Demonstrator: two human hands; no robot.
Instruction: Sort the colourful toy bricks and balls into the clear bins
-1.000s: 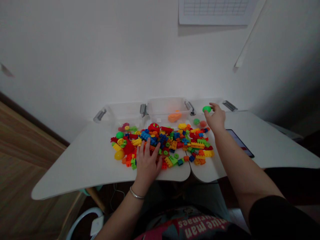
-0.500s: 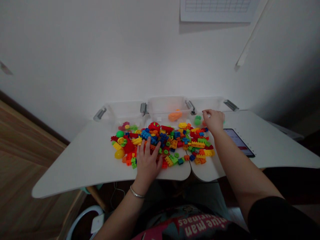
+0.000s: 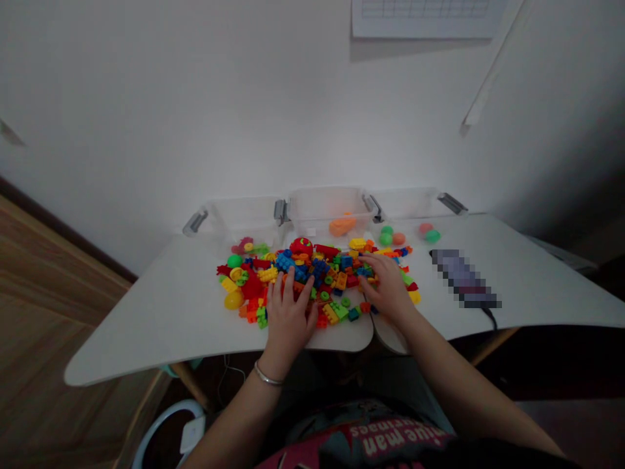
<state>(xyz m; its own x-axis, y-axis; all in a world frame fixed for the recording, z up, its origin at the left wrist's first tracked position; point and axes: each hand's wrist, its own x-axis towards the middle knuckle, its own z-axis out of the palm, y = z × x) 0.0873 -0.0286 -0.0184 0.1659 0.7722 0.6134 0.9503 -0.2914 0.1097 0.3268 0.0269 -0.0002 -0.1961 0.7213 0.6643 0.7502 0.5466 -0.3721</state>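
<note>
Plastic bricks (image 3: 340, 281) under hands (image 3: 290, 319) (image 3: 390, 290) (shirt (image 3: 385, 438): "man")

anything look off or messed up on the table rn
The dark flat device on the right tabletop looks odd: it appears as coarse square blocks, so its screen is unreadable. The toy bricks lie in a loose heap spanning onto the left tabletop; I see no clear damage.

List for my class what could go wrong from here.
Loose blocks near the right hand might be nudged through the gap where the white tabletops meet.
The yellow ball at the pile's left edge could roll off if bumped.
A dark cable runs from the phone toward the front edge; a snag might drag it.
</note>
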